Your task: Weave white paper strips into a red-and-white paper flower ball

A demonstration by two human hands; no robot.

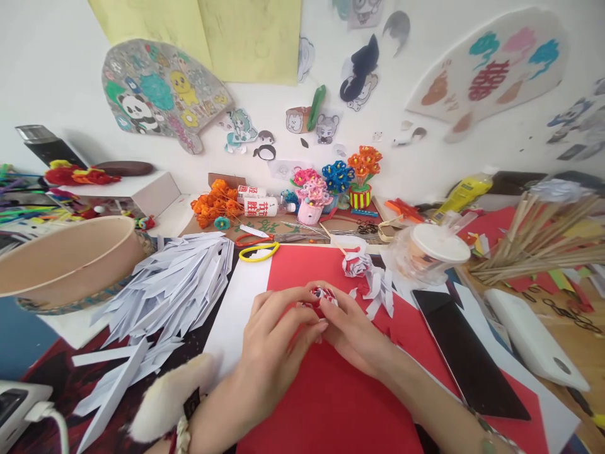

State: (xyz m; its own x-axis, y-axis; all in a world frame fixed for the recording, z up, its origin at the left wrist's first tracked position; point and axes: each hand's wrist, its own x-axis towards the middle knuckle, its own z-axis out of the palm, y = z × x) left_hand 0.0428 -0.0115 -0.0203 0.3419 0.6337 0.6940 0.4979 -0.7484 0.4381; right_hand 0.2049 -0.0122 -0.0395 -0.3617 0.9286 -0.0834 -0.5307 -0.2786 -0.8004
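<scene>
Both hands meet over a red sheet of paper on the table. My left hand curls its fingers around a small red and white paper piece, which looks rolled or folded. From the other side, my right hand grips the same piece, its thumb pressed against it. Fingers hide most of the piece. Just beyond the right hand lie a crumpled white paper flower on a thin stick and some curled white paper strips.
A heap of white paper strips lies at left beside a round basket. Yellow-handled scissors rest behind the hands. At right are a black phone, a lidded cup and a bundle of sticks.
</scene>
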